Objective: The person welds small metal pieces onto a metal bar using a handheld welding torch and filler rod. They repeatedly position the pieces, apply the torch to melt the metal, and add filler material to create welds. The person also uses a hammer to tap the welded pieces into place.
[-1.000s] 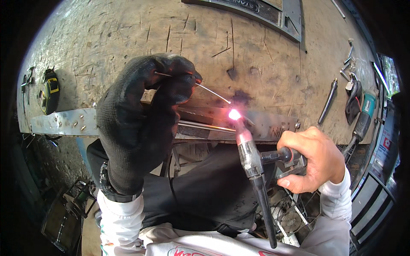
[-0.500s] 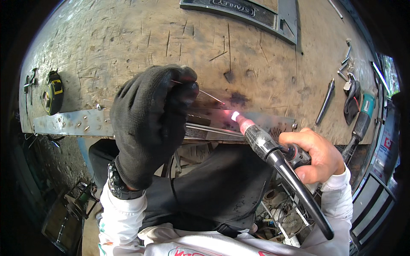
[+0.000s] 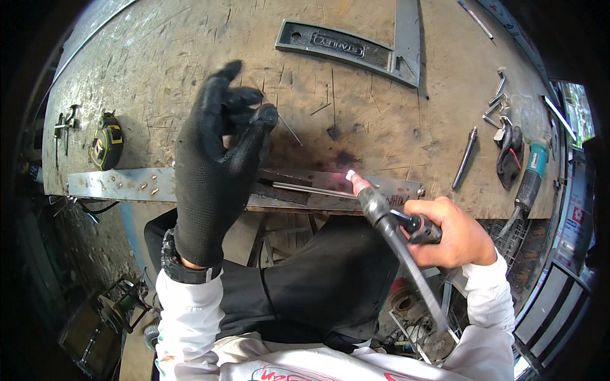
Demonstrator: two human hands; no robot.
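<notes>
My left hand (image 3: 222, 149), in a black glove, is raised over the bench with its index finger stretched away. A thin filler rod (image 3: 291, 130) sticks out past the thumb, apparently held between the fingers; its grip is partly hidden. My bare right hand (image 3: 454, 233) is closed round the handle of a TIG welding torch (image 3: 375, 206). The torch's pink nozzle glows white at its tip, close above a flat metal strip (image 3: 95, 183) along the bench's near edge. Thin metal bars (image 3: 318, 190) lie on that strip, left of the nozzle.
A tape measure (image 3: 107, 143) lies at left and a large try square (image 3: 343, 47) at the far side. To the right are a black pen-like rod (image 3: 465, 159), several bolts (image 3: 497, 100) and a teal-and-black power tool (image 3: 532, 178). My legs are under the bench edge.
My left hand has lifted away from the nozzle, its fingers spreading and the rod's end drawing back. The torch tip stays near the strip, still glowing. The view has shifted slightly.
</notes>
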